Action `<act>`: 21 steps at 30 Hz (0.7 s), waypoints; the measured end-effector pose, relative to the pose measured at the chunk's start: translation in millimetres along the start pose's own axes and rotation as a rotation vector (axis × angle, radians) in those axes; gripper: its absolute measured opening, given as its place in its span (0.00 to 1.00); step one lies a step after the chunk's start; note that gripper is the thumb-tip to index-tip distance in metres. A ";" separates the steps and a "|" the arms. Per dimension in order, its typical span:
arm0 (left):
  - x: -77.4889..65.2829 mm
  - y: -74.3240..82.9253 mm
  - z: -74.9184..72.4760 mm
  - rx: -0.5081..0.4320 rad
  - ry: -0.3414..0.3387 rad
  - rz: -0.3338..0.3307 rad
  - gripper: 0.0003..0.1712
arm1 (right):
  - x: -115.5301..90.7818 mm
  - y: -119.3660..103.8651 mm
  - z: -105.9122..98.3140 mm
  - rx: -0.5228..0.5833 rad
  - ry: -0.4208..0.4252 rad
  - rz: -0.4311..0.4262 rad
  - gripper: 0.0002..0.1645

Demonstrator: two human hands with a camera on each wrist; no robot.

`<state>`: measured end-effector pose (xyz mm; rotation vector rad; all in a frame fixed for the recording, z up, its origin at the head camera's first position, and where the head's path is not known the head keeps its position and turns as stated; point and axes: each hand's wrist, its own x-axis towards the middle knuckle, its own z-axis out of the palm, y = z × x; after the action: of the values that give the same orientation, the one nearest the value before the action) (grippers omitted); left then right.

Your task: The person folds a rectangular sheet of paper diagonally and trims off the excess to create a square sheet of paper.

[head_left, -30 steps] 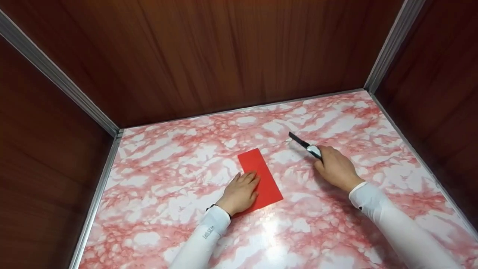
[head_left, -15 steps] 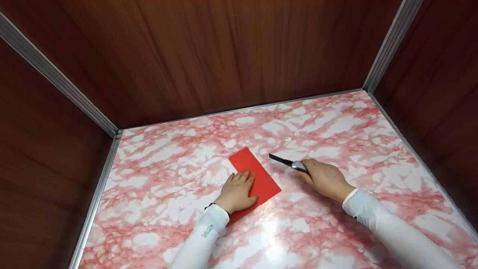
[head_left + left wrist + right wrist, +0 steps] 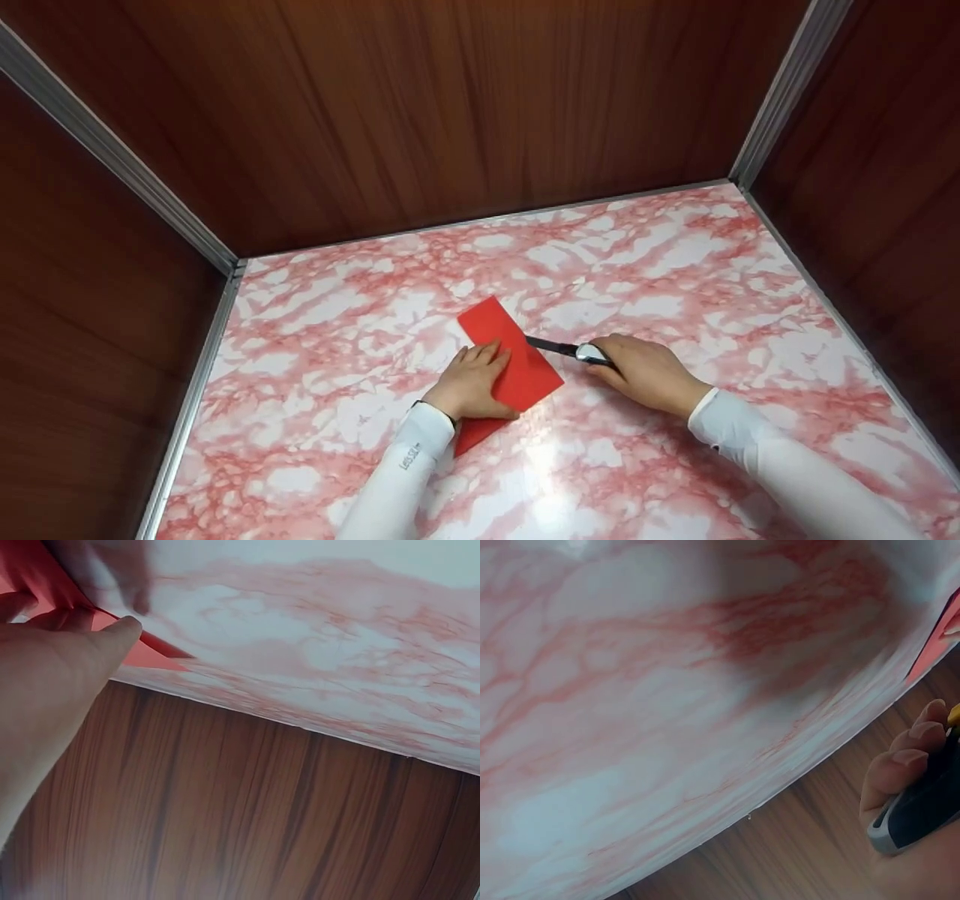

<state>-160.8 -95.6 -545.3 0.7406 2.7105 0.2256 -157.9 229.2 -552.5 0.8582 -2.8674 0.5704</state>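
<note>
A folded piece of red paper (image 3: pixel 525 379) lies slanted on the table in the head view. My left hand (image 3: pixel 466 386) rests on it with fingers spread, the thumb reaching to its near edge. In the left wrist view that thumb lies along the paper (image 3: pixel 152 658), whose edge lifts a little. My right hand (image 3: pixel 649 371) grips a utility knife (image 3: pixel 589 353) with its long dark blade out. The blade tip is right at the paper's right edge. In the right wrist view, fingers (image 3: pixel 898 769) curl round the knife's black and grey handle (image 3: pixel 930 799).
A red-and-white marbled tabletop (image 3: pixel 337 337) spreads beneath both hands. Dark wood panels (image 3: pixel 450 112) close it in at the back and both sides, with metal strips (image 3: pixel 780 90) along the corners.
My right hand has brought the knife left and nearer, until the blade meets the paper's edge. The paper has turned slightly to the left under my left hand, whose thumb has slid down.
</note>
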 end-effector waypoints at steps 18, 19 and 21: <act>6.0 3.2 9.9 0.062 0.148 -0.009 0.50 | -0.8 -1.1 -2.2 0.042 -0.030 0.023 0.18; 6.2 3.5 9.5 0.069 0.157 -0.004 0.47 | -1.5 -0.7 -2.7 0.048 -0.026 0.024 0.19; 6.1 4.0 8.7 0.084 0.167 0.006 0.41 | -3.1 0.5 -3.5 0.054 -0.016 0.024 0.19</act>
<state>-160.9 -88.5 -554.1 0.7866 2.8917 0.1833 -155.5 232.5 -550.1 0.8409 -2.8930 0.6494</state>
